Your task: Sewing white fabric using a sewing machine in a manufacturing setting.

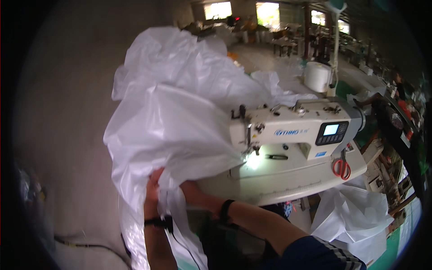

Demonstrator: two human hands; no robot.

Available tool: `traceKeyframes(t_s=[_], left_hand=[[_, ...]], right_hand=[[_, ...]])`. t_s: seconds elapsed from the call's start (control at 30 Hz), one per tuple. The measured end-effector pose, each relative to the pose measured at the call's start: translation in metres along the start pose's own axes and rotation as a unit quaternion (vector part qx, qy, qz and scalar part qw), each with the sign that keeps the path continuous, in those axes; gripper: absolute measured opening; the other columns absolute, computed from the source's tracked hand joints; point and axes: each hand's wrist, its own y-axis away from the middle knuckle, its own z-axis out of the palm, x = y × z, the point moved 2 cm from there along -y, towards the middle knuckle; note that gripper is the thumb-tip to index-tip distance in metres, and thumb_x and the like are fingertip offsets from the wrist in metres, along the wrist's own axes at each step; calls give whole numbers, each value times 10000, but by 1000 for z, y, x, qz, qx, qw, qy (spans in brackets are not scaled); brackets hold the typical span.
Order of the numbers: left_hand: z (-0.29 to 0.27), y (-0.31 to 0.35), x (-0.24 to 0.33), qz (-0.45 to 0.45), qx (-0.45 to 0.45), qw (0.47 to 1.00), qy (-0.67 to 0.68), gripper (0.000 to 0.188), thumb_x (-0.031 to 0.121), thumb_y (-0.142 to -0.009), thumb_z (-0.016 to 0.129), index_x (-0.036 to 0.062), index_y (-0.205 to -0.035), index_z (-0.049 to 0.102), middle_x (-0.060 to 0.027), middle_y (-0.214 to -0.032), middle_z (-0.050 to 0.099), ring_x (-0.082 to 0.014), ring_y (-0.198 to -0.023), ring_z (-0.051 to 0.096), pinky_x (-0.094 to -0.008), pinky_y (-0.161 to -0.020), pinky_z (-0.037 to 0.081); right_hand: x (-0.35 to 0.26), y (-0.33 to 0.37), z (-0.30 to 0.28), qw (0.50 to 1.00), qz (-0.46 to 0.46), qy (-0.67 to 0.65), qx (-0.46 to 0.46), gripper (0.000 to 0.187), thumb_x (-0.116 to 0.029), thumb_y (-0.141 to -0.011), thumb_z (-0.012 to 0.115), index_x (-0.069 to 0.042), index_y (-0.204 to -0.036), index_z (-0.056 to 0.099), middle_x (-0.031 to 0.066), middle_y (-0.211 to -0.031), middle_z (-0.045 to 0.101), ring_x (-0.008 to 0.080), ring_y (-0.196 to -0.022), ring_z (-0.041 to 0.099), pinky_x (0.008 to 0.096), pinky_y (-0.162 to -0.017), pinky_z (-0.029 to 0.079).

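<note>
The white sheet (164,119) bulged at nine o'clock from the sewing machine (270,126), the left hand (153,186) and right hand (191,191) touching it around eight o'clock, grips too hidden to tell, and its loose bulk could perhaps have dragged the edge askew.

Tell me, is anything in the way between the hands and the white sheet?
Nothing visible is: the left hand is right at the sheet, whose folds partly hide the right hand, fingers included.
</note>
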Motion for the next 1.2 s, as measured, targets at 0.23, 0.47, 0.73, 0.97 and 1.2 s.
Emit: traceKeyframes(t_s=[0.23,0.47,0.73,0.97,1.2], left_hand=[[-11,33,27,-104,-39,968,-223,408,304,-884,451,134,-1247,525,-52,-1336,460,-225,-1303,328,-432,-1088,158],[-17,71,83,-231,-65,945,-224,427,435,-900,457,168,-1218,555,-45,-1309,488,-225,-1285,353,-411,-1062,224],[-37,81,116,-243,-49,890,-383,593,548,-850,449,103,-1233,530,-147,-1301,475,-280,-1268,365,-361,-1047,279],[-15,79,71,-259,-71,855,-444,576,533,-864,418,121,-1255,510,-138,-1313,463,-249,-1279,355,-358,-1051,276],[-13,52,41,-275,-161,876,-362,499,464,-879,427,132,-1239,526,-97,-1286,499,-289,-1259,367,-376,-1042,289]], right_hand=[[-45,146,42,875,61,-461,-138,588,-133,-812,574,-16,-1333,330,133,-1253,470,228,-1177,452,351,-991,335],[-54,172,38,900,252,-326,-144,336,-200,-887,547,20,-1138,515,95,-1028,594,148,-945,567,307,-827,461],[-48,279,0,695,358,-569,-256,309,-196,-877,556,41,-1076,542,145,-964,625,216,-875,633,323,-801,513],[1,361,-75,873,355,-98,-320,332,-298,-889,542,11,-1011,554,160,-955,616,265,-916,603,366,-763,486],[-10,265,-49,936,277,-201,81,580,-377,-808,633,66,-1157,500,167,-933,605,211,-842,595,323,-719,476]])
